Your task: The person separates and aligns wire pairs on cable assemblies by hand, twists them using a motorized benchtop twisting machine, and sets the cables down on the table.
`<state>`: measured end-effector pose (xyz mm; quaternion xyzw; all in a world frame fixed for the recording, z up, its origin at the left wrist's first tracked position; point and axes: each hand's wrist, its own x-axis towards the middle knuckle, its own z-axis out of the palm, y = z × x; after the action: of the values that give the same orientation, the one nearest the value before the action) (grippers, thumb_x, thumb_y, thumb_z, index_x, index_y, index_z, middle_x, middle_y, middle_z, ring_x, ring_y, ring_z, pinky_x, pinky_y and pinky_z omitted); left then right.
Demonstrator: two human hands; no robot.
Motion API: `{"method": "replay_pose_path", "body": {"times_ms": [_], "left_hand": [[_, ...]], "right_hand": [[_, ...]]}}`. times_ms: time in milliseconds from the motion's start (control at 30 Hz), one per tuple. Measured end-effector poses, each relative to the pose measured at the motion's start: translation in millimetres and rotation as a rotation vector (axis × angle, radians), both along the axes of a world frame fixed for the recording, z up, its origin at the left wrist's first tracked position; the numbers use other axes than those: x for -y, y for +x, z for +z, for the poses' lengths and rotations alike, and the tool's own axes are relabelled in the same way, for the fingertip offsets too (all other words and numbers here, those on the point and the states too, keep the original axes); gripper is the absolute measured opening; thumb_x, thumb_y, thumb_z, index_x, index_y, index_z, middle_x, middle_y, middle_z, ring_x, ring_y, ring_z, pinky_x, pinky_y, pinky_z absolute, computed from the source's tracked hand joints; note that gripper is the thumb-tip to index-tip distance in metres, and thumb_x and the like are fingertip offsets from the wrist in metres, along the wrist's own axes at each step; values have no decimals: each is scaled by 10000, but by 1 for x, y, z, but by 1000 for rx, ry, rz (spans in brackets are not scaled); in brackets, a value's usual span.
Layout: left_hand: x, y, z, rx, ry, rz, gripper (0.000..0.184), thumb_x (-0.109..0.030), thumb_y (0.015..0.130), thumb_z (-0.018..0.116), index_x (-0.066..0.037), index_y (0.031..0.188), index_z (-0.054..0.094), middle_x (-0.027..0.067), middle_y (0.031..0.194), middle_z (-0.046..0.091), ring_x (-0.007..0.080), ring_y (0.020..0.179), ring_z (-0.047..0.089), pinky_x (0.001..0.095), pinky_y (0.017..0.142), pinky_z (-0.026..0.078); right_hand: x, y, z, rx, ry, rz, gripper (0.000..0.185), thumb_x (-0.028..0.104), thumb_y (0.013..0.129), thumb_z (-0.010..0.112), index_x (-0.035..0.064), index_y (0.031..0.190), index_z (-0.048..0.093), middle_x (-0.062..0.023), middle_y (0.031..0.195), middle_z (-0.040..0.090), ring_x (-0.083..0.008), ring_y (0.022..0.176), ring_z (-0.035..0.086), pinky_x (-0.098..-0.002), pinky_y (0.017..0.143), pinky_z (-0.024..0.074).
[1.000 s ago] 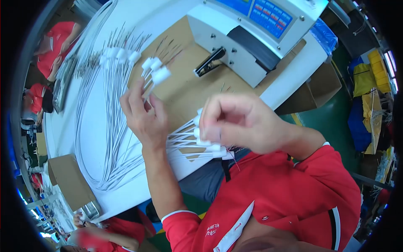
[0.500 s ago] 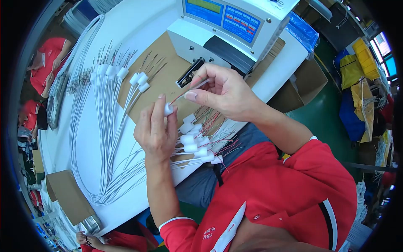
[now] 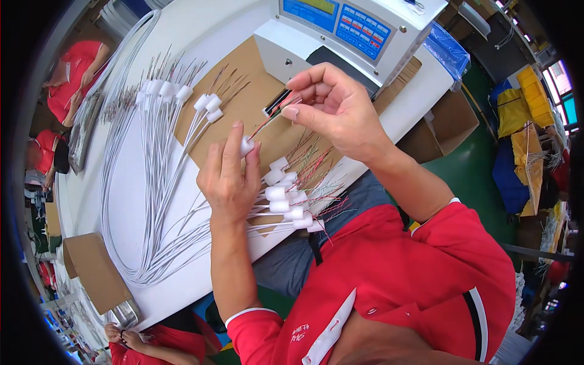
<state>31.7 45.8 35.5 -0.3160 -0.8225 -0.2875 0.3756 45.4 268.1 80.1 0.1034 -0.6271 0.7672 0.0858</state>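
My left hand (image 3: 226, 176) is closed on a white cylindrical cable end piece (image 3: 246, 146), held between thumb and fingers above the brown cardboard sheet. Thin red and green wires (image 3: 267, 120) come out of this piece and run up to my right hand (image 3: 331, 112), which pinches them between thumb and index finger. Just below my hands lies a bundle of white cables with white cylindrical ends (image 3: 277, 193), their thin coloured wires spread out to the right. A black slotted part of the machine (image 3: 277, 102) is partly hidden behind my right fingers.
A white machine with a blue keypad panel (image 3: 362, 30) stands at the back. More white cables with end pieces (image 3: 164, 89) lie on the white table (image 3: 201, 243). A cardboard box (image 3: 97, 271) is at the near left. People in red shirts (image 3: 76, 79) sit on the left.
The pale strand seen at my right fingertips now shows less, and the red and green wires show more plainly between my hands. The whole view has shifted slightly.
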Motion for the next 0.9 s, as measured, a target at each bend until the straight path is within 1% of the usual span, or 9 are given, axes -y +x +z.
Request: {"method": "replay_pose_path", "body": {"times_ms": [33, 133, 300, 500, 600, 733, 900], "left_hand": [[0, 0, 0, -2, 4, -2, 531, -30, 818, 847, -10, 1327, 697, 95, 875, 685, 227, 660, 637, 355, 572, 506], [0, 2, 1, 34, 10, -2, 475, 14, 861, 806, -14, 1325, 706, 107, 856, 656, 227, 688, 657, 358, 592, 515], [0, 4, 3, 76, 12, 22, 457, 0, 870, 802, -20, 1317, 710, 109, 867, 660, 230, 692, 667, 353, 596, 519], [0, 2, 1, 77, 56, -7, 432, -24, 889, 796, -11, 1312, 708, 110, 862, 656, 217, 680, 657, 347, 592, 514], [1, 3, 1, 94, 61, -6, 427, -32, 900, 790, -5, 1318, 704, 106, 843, 650, 209, 673, 655, 341, 590, 513], [2, 5, 3, 123, 44, 13, 421, -36, 915, 778, 2, 1327, 699, 115, 855, 676, 203, 675, 671, 332, 601, 523], [3, 5, 1, 142, 78, 3, 407, -33, 929, 763, 3, 1329, 701, 151, 944, 729, 196, 672, 684, 326, 614, 536]], "right_hand": [[1, 0, 0, -5, 4, -4, 337, 31, 919, 797, -17, 1197, 614, -62, 1026, 708, -92, 957, 679, -250, 845, 577], [2, -2, 0, -19, 10, -9, 340, 37, 923, 798, -19, 1201, 611, -61, 1028, 711, -91, 955, 678, -248, 846, 575], [3, -5, -3, -17, 53, -8, 367, 39, 930, 792, -22, 1234, 595, -66, 1037, 715, -92, 958, 677, -242, 845, 572], [13, -6, -6, -8, 33, 81, 438, 36, 921, 791, -26, 1290, 562, -81, 1038, 721, -98, 964, 682, -247, 828, 575], [16, -6, -5, 68, 57, 171, 522, -26, 938, 750, -36, 1393, 495, -120, 1133, 698, -151, 1083, 678, -290, 982, 567], [21, -8, 0, 76, 80, 191, 531, -28, 938, 746, -35, 1402, 486, -126, 1131, 698, -153, 1089, 678, -293, 983, 572], [25, -10, -1, 60, 95, 185, 523, -30, 939, 741, -36, 1397, 489, -124, 1129, 697, -151, 1086, 680, -289, 972, 576]]}}
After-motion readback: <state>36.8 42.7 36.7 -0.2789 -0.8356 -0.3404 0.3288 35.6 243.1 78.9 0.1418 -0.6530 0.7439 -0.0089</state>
